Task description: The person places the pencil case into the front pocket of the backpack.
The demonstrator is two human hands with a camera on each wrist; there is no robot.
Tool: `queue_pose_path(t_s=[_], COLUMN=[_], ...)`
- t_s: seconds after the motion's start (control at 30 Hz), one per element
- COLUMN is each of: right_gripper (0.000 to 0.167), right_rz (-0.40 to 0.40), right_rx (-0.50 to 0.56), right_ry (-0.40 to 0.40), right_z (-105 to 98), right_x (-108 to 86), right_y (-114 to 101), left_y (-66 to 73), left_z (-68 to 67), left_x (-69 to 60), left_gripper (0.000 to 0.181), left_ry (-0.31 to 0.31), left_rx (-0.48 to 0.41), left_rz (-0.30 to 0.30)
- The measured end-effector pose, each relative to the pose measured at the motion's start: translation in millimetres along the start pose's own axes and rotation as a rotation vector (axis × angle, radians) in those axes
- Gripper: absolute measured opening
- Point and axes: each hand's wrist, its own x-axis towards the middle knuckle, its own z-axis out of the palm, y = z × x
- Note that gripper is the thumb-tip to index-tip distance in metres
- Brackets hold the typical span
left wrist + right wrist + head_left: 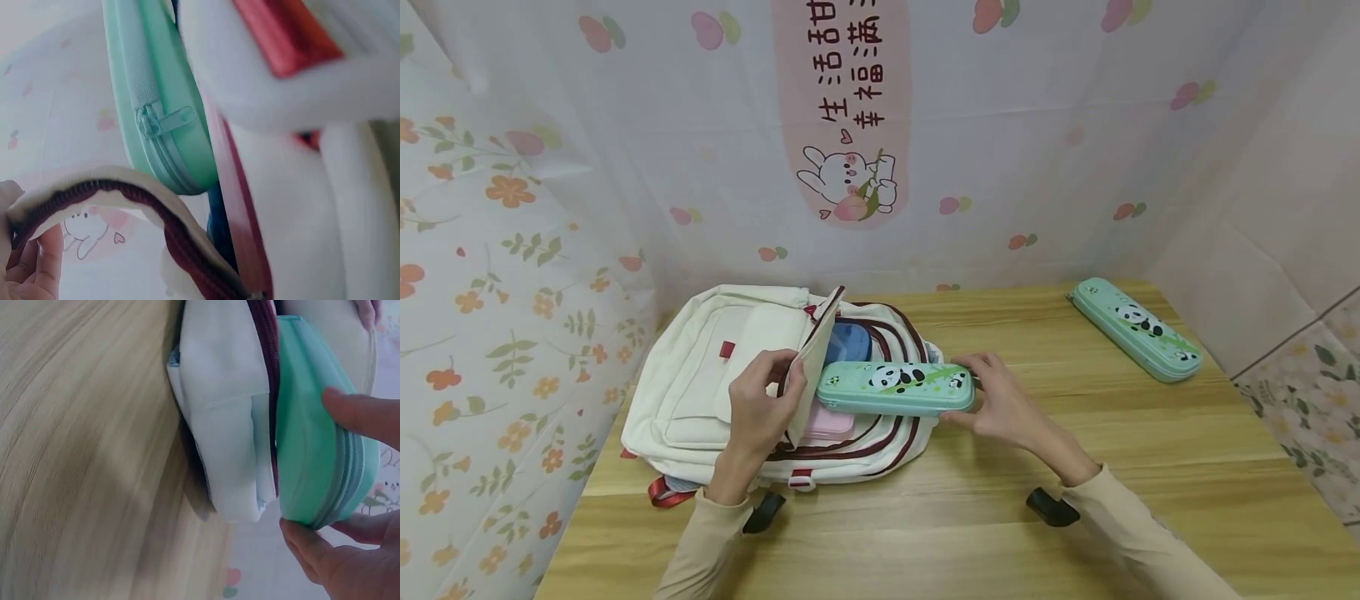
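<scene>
A cream backpack [700,400] with dark red zipper edges lies on the table, its front flap [811,367] lifted. My left hand [763,400] pinches the flap's edge; in the left wrist view, the fingers [47,262] hold the zipper-trimmed rim. My right hand [1000,400] grips the right end of a mint green panda pencil case [898,388], which lies across the backpack's opening. In the right wrist view, thumb and fingers hold the case [312,444] from both sides. Beneath it, a blue item [848,342] and a pink item [829,423] show partly inside the bag.
Another mint panda pencil case [1135,329] lies at the table's back right. The wooden table [1120,433] meets a patterned cloth [1015,167] behind. A red strap loop [667,493] hangs out at the bag's lower left.
</scene>
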Motion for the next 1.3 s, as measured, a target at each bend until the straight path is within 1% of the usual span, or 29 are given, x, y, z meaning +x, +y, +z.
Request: queue_pose_path(t_s=[0.13, 0.27, 0.43, 0.57, 0.7, 0.83, 1.07, 1.17, 1.3], right_gripper=[0.076, 0.079, 0.086, 0.091, 0.086, 0.082, 0.083, 0.082, 0.075], right_rz=[0.005, -0.010, 0.002, 0.009, -0.009, -0.021, 0.010, -0.032, -0.107], right_rx=[0.010, -0.006, -0.005, 0.046, 0.065, 0.047, 0.036, 0.057, 0.182], right_ry=[-0.004, 0.011, 0.032, 0.063, 0.096, 0.114, 0.097, 0.089, 0.019], right_z=[2.3, 6.9, 14.9, 22.3, 29.7, 35.1, 45.8, 50.9, 55.5], right_x=[1.2, 2.8, 7.4, 10.6, 11.7, 12.7, 18.0, 20.0, 22.4], right_y=[0.5, -4.1, -13.6, -19.6, -22.5, -24.7, -31.8, -33.2, -34.2], left_y=[4.8, 8.6, 12.6, 15.5, 17.4, 18.2, 20.6, 20.7, 20.4], left_z=[2.6, 5.2, 8.1, 10.2, 11.5, 13.4, 18.0, 17.9, 17.1], left_x=[1.8, 4.6, 8.8, 7.6, 4.8, 4.6, 1.7, 1.3, 2.5], left_gripper=[0.023, 0.021, 0.021, 0.018, 0.017, 0.015, 0.015, 0.015, 0.016], left_ry=[-0.016, -0.025, 0.000, 0.009, 0.026, 0.028, 0.014, 0.021, 0.036], left_rx=[-0.006, -0.007, -0.036, -0.045, -0.048, -0.048, -0.053, -0.048, -0.047], left_rz=[0.009, 0.018, 0.020, 0.003, -0.010, -0.007, -0.020, -0.015, -0.002])
